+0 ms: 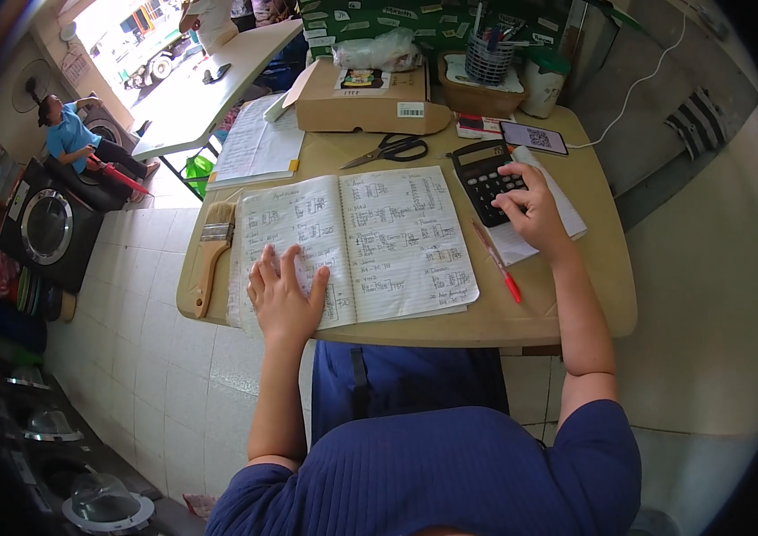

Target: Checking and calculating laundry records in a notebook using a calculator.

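An open notebook point(401, 246) with handwritten lists on both pages lies on the table before me. My left hand point(288, 290) rests flat on its left page, fingers spread. Up and to the right, my right hand point(533, 210) hovers over or touches the keys of a black calculator point(479, 183); its fingers are bent and apart, holding nothing. Under the calculator's right side are white sheets of paper point(567, 204). Between notebook and papers lies a red pen point(506, 275). A wooden-handled brush point(212, 259) lies along the notebook's left edge.
Black-handled scissors point(392, 150) lie behind the notebook, near a cardboard box point(357, 103). A phone point(534, 138) with a white cable sits beyond the calculator, near a pen basket point(488, 61). More papers point(258, 143) lie at back left. A seated person point(75, 134) is beside dark washing machines.
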Motion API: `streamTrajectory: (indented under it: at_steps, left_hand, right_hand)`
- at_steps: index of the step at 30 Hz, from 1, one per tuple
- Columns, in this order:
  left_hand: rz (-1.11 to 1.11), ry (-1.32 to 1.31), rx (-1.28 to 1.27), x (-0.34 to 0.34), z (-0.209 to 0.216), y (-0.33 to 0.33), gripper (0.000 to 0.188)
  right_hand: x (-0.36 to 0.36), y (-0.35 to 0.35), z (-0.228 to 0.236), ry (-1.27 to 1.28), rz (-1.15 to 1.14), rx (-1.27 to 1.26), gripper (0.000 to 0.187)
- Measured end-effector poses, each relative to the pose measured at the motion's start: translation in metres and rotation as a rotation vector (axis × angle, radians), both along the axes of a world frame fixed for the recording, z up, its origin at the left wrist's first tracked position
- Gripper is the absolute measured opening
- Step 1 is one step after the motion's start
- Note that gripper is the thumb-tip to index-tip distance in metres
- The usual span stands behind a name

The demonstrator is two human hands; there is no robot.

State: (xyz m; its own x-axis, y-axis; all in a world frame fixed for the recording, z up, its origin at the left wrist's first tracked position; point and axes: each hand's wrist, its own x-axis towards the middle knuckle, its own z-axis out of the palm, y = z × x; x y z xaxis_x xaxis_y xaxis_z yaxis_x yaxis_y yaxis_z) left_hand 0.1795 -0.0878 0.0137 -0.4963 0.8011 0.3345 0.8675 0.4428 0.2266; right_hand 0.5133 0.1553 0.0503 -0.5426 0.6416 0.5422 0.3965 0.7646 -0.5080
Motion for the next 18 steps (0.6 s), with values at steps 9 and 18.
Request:
streamTrajectory:
  at_steps: [9, 18]
  left_hand:
    - [0.005, -0.020, -0.014, 0.0022, 0.0011, -0.0009, 0.061]
    - [0.005, -0.020, -0.013, 0.0014, -0.0002, 0.0000, 0.061]
  right_hand:
    - [-0.0076, -0.0005, -0.0074, -0.140, -0.069, 0.190, 0.013]
    - [-0.0031, 0.0009, -0.0015, -0.158, -0.023, 0.217, 0.021]
